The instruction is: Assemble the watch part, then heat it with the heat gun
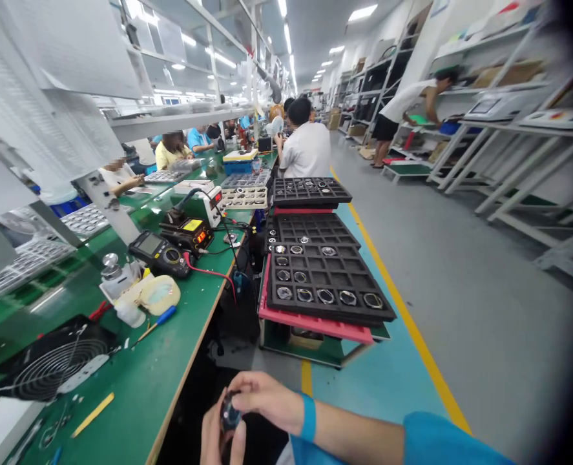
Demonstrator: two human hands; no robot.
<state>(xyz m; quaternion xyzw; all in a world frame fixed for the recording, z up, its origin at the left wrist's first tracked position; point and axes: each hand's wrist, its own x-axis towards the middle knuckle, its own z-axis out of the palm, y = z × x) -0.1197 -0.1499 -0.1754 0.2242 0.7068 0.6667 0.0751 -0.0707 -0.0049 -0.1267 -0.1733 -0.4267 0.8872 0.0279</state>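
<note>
At the bottom of the head view, my left hand (212,434) has its fingers closed around the edge of a small round dark piece with a glossy face, like a watch case (229,412). From the right, my right hand (269,402) reaches across with thumb and fingers on the same piece, a blue band round its wrist. Its underside is hidden by the fingers. Beyond my hands, a black foam tray (358,274) holds several round metal-rimmed pieces (325,296) in its compartments.
Along the left runs a green bench (189,336) with a fan (58,368), a multimeter (159,253), a tape roll (159,295) and a blue-handled screwdriver (157,324). More trays (310,189) stand farther off. A seated person (308,145) and a bending person (407,106) work ahead.
</note>
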